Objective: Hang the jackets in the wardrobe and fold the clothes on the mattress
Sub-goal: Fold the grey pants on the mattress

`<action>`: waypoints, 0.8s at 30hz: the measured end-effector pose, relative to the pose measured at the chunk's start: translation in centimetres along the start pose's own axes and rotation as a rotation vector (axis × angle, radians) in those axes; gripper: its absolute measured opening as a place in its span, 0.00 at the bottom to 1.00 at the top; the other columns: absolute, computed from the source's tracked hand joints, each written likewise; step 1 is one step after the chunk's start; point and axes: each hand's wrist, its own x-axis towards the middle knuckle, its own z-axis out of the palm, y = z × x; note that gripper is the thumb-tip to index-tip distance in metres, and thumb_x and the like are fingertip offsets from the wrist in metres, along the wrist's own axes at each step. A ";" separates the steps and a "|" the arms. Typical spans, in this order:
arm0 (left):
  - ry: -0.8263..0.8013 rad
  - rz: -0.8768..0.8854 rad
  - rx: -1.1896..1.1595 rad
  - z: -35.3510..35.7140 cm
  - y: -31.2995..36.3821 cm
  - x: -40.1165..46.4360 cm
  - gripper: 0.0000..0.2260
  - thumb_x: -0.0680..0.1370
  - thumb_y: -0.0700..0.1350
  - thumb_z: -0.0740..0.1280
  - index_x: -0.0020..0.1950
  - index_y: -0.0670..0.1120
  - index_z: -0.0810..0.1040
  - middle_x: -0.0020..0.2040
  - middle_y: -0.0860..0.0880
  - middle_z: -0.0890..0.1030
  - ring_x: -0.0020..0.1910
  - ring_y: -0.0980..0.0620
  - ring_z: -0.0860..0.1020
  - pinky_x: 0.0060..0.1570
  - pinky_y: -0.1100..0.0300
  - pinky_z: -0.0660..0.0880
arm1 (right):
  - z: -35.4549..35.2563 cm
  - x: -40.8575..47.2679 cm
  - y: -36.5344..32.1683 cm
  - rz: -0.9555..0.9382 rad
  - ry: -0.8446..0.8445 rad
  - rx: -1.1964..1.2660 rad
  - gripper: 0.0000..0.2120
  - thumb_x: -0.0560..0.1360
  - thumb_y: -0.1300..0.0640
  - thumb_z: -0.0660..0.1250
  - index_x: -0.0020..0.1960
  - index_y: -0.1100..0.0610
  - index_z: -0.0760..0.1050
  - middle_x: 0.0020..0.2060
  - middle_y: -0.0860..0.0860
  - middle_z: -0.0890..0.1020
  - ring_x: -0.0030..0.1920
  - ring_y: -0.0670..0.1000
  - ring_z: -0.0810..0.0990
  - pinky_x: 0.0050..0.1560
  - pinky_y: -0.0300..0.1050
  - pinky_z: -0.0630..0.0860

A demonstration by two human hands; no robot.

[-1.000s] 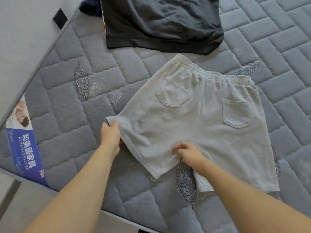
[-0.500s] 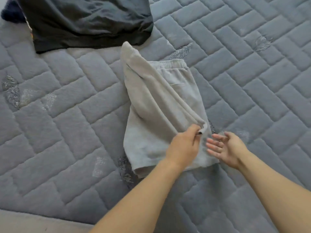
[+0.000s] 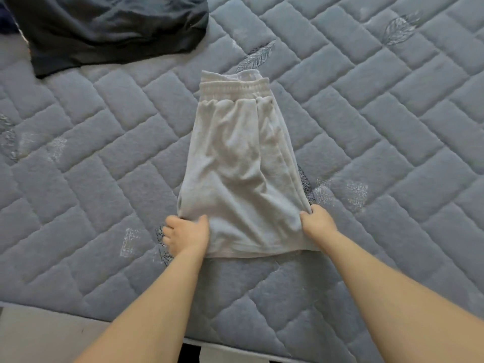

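Grey quilted mattress point(image 3: 366, 121), herringbone stitching, feather motifs. Pale floor point(image 3: 39, 334) strip along near edge, bottom left. Even soft light.

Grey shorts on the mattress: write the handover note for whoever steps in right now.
Left hand: grips the near left corner of the grey shorts, thumb on top of the cloth.
Right hand: pinches the near right corner at the hem.
Shorts: lie folded in half lengthwise on the mattress, waistband at the far end, hem towards the person.
Dark garment: lies unfolded at the far left of the mattress.
Done: the lengthwise fold of the shorts.
Left: probably fold the hem up to the waistband, then fold the dark garment. No jackets or wardrobe in view.
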 end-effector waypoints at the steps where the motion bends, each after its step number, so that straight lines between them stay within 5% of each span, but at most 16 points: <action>1: -0.009 -0.003 -0.005 0.0 0.1 0.3 0.27 0.74 0.54 0.69 0.67 0.42 0.66 0.70 0.38 0.68 0.69 0.37 0.67 0.67 0.47 0.65 | 0.1 0.0 0.1 -0.016 0.011 -0.003 0.10 0.81 0.55 0.57 0.42 0.56 0.66 0.39 0.53 0.73 0.41 0.56 0.72 0.34 0.47 0.62; 4: -0.200 0.050 -0.175 0.0 0.1 1.5 0.19 0.78 0.49 0.65 0.65 0.39 0.73 0.64 0.38 0.76 0.61 0.38 0.75 0.63 0.47 0.72 | 0.4 -0.3 -0.4 -0.053 0.068 0.007 0.10 0.83 0.55 0.55 0.44 0.56 0.65 0.40 0.53 0.73 0.43 0.57 0.72 0.38 0.49 0.63; 7: -0.110 0.134 -0.369 -0.8 -0.5 2.5 0.09 0.81 0.46 0.60 0.55 0.41 0.71 0.51 0.43 0.77 0.52 0.42 0.75 0.49 0.51 0.72 | 0.8 -0.3 -0.6 -0.043 0.154 -0.001 0.07 0.84 0.54 0.52 0.51 0.55 0.66 0.45 0.55 0.74 0.46 0.58 0.72 0.44 0.51 0.67; 10: -0.006 0.249 -0.215 -1.2 -2.7 3.4 0.08 0.83 0.47 0.58 0.51 0.42 0.66 0.44 0.46 0.73 0.47 0.42 0.73 0.43 0.52 0.63 | 1.8 -0.4 -0.3 0.000 0.206 -0.097 0.08 0.84 0.54 0.49 0.55 0.55 0.64 0.47 0.60 0.76 0.45 0.60 0.73 0.44 0.53 0.69; 16: -0.103 0.456 0.199 -1.4 -4.8 5.3 0.17 0.80 0.59 0.59 0.49 0.45 0.66 0.44 0.47 0.75 0.45 0.43 0.74 0.43 0.49 0.70 | 4.2 -0.7 -0.2 0.026 0.366 -0.263 0.09 0.81 0.60 0.50 0.60 0.58 0.62 0.55 0.63 0.78 0.52 0.65 0.78 0.45 0.54 0.69; 21: -0.289 0.289 -0.376 -4.1 0.0 7.2 0.23 0.72 0.62 0.61 0.41 0.41 0.76 0.42 0.46 0.80 0.43 0.47 0.77 0.43 0.50 0.72 | 5.0 -0.1 -3.7 -0.003 0.472 -0.132 0.22 0.78 0.56 0.59 0.69 0.64 0.64 0.66 0.63 0.71 0.65 0.64 0.69 0.63 0.59 0.66; 24: -0.441 0.105 -0.376 -4.2 2.7 7.8 0.21 0.76 0.63 0.63 0.48 0.45 0.78 0.47 0.48 0.81 0.46 0.46 0.79 0.42 0.54 0.76 | 4.7 1.5 -6.2 -0.003 0.460 -0.046 0.27 0.79 0.46 0.61 0.69 0.64 0.65 0.66 0.63 0.71 0.66 0.64 0.69 0.66 0.59 0.65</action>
